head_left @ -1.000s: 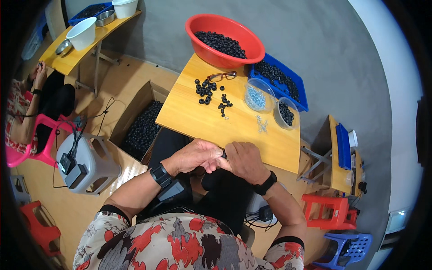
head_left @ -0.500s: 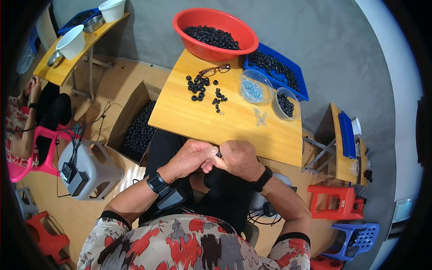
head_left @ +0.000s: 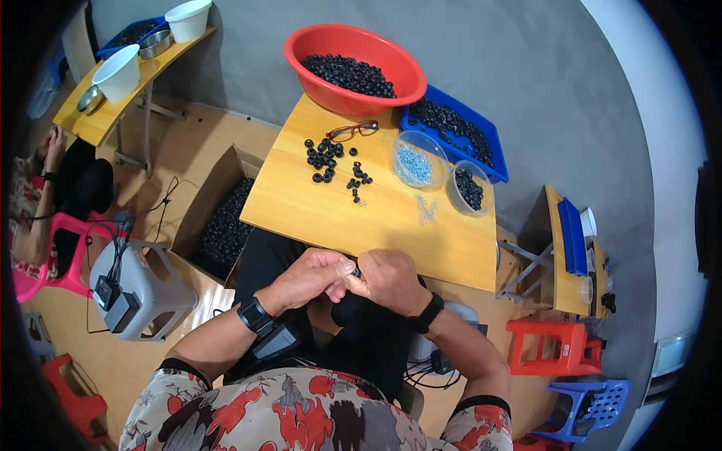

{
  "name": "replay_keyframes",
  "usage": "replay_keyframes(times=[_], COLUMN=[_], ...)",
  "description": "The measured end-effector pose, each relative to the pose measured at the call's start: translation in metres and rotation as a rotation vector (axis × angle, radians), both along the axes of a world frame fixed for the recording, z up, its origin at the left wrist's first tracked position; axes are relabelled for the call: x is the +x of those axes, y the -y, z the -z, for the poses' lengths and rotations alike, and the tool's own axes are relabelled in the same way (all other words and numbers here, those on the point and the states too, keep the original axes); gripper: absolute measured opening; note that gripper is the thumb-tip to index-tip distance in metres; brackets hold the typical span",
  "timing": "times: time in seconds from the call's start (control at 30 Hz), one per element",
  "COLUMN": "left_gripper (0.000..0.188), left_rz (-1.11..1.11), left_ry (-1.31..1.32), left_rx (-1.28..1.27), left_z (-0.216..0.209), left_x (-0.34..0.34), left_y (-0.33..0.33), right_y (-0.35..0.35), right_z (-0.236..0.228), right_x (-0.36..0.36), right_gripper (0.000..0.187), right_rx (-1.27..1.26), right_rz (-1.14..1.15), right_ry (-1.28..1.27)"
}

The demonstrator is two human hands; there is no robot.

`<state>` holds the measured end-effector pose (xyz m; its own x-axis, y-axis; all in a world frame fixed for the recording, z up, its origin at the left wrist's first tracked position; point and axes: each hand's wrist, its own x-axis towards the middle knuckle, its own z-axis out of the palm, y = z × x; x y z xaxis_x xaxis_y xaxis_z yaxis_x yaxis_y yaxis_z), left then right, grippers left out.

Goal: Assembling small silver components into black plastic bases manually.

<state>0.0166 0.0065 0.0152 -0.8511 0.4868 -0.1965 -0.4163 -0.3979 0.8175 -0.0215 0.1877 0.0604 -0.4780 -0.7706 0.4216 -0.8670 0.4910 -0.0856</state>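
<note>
Low over the lap, just beside the near edge of the table: left hand (head_left: 310, 278) with thumb and forefinger pinching a small black piece (head_left: 356, 272); against it, right hand (head_left: 389, 279), fingers curled and pressed together, thumb also at the piece. Inner fingertips partly hidden, so exact grip of each finger impossible to tell.

On the yellow table (head_left: 323, 218), a little farther: small silver bits (head_left: 426, 211), a few smaller black parts (head_left: 359, 179), and to their left a loose group of black rings (head_left: 324, 159). Behind these, dark-framed glasses (head_left: 342, 134). On the right side, one clear tub (head_left: 395, 162) with bluish metal pieces, and just beside it another clear tub (head_left: 485, 207) with black parts. At the far end, a blue tray (head_left: 498, 171) and a red basin (head_left: 331, 94), both with many black parts inside. Beyond, a grey wall (head_left: 511, 68).
</note>
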Motion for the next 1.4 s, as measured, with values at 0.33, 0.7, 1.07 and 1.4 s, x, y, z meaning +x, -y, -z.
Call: replay_keyframes(times=[0.33,0.7,1.07,1.4], left_gripper=[0.027,0.026,0.031,0.034], left_rz=[-0.188,-0.307,-0.305,-0.23], left_ry=[-0.191,-0.252,-0.23,-0.139], left_rx=[-0.093,-0.296,-0.193,-0.059], left_z=[-0.003,-0.008,-0.006,0.004], left_x=[0.01,0.011,0.0,-0.005], left_y=[-0.018,-0.013,-0.004,-0.001], right_y=[-0.003,0.012,0.019,0.014], right_z=[-0.001,0.001,0.01,0.005], right_x=[-0.007,-0.01,-0.018,-0.017], right_gripper=[0.032,0.032,0.033,0.038], right_rx=[0.064,0.208,0.023,-0.017], right_rz=[0.016,0.051,0.057,0.042], right_ry=[0.041,0.01,-0.053,-0.043])
